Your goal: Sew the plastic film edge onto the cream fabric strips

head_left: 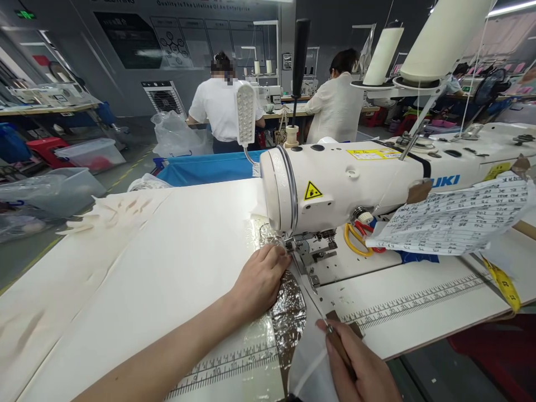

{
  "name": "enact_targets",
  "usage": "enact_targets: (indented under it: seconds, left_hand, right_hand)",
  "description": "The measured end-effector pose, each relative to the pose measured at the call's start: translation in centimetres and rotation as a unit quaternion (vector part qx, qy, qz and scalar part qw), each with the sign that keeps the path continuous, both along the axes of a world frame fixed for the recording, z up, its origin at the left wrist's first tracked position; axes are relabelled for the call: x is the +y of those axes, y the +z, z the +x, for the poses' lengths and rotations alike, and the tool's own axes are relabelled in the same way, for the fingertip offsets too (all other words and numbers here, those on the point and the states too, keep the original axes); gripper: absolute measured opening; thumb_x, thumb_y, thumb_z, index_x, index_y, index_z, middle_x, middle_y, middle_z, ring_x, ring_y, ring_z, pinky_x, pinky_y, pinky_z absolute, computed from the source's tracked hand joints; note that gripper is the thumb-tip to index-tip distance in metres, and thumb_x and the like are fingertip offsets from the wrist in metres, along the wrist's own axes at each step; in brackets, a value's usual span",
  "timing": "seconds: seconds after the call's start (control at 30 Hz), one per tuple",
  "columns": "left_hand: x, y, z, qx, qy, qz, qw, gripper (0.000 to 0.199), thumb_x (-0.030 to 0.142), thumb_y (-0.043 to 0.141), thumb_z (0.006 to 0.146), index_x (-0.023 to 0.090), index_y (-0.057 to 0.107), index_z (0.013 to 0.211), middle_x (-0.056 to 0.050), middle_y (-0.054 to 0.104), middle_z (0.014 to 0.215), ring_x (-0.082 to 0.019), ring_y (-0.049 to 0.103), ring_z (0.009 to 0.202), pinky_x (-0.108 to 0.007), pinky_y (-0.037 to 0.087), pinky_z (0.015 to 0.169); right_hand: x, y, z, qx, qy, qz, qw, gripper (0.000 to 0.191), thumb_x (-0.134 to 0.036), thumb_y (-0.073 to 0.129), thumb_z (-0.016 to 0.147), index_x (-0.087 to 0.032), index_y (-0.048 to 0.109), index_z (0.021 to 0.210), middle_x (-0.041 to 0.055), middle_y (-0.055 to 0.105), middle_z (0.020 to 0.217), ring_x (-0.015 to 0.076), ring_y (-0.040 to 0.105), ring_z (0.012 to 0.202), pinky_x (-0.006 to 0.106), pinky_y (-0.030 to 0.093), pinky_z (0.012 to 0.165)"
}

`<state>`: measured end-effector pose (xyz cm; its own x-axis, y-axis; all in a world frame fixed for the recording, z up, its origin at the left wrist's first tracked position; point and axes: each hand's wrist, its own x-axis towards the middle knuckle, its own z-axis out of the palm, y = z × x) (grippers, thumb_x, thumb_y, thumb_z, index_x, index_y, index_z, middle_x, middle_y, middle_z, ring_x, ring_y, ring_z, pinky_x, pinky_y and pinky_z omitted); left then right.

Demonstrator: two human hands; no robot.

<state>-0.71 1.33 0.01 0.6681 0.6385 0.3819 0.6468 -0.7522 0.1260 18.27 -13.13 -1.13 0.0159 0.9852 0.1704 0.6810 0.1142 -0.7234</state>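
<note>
A white sewing machine (326, 184) stands over the table. My left hand (262, 279) lies beside its needle area, fingers pressed together at the edge of pale fabric; what they grip, if anything, is hidden. Closer to the front edge, my right hand (355, 357) is wrapped round the brown handle of a thin metal tool (340, 346), whose shaft points toward the needle area. White fabric (312, 357) hangs between my hands, next to a shiny taped strip (290, 307).
Scissors with yellow and red handles (355, 240) lie under the machine arm. A written sheet (452, 215) hangs at the right, above a yellow tape measure (505, 285). Pale fabric (113, 223) covers the table's left side. Two people sit beyond a blue cloth bin (201, 169).
</note>
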Motion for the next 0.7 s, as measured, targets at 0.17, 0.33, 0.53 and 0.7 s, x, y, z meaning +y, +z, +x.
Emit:
enact_targets:
  seconds: [0.17,0.33,0.53,0.7]
  left_hand:
    - [-0.3,0.2,-0.3,-0.053,-0.054,-0.011,0.997,0.033,0.005,0.034,0.093,0.011,0.056,0.116,-0.012,0.062,0.102,-0.022,0.055,0.094,-0.041,0.055,0.081]
    - [-0.4,0.3,-0.3,-0.021,-0.077,-0.002,0.997,0.030,0.007,0.036,0.093,0.010,0.058,0.113,-0.012,0.063,0.108,-0.025,0.057,0.100,-0.041,0.054,0.082]
    - [-0.3,0.2,-0.1,0.029,-0.037,0.015,0.999,0.032,0.008,0.036,0.093,0.009,0.056,0.116,-0.015,0.061,0.113,-0.027,0.057,0.101,-0.042,0.053,0.079]
    - [-0.3,0.3,0.1,0.063,-0.004,0.009,0.998,0.036,0.011,0.040,0.089,0.009,0.054,0.121,-0.017,0.057,0.117,-0.029,0.055,0.102,-0.044,0.051,0.081]
  right_hand:
    - [1.5,0.6,-0.1,-0.011,0.046,0.013,0.999,0.028,-0.026,0.037,0.100,-0.025,0.053,0.123,0.0063,0.074,0.102,0.0179,0.072,0.087,0.022,0.058,0.067]
    - [2.8,-0.5,-0.6,-0.009,0.043,0.044,0.998,0.028,-0.026,0.035,0.100,-0.025,0.052,0.123,0.0047,0.073,0.105,0.0185,0.071,0.089,0.024,0.057,0.067]
    - [3.7,-1.4,-1.1,-0.014,0.026,0.067,0.997,0.029,-0.026,0.035,0.098,-0.023,0.054,0.120,0.0070,0.074,0.102,0.0213,0.072,0.087,0.028,0.056,0.065]
    - [4.1,-1.4,-1.2,-0.028,0.023,0.076,0.996,0.029,-0.024,0.035,0.098,-0.022,0.054,0.119,0.0077,0.074,0.103,0.0219,0.072,0.089,0.030,0.057,0.068]
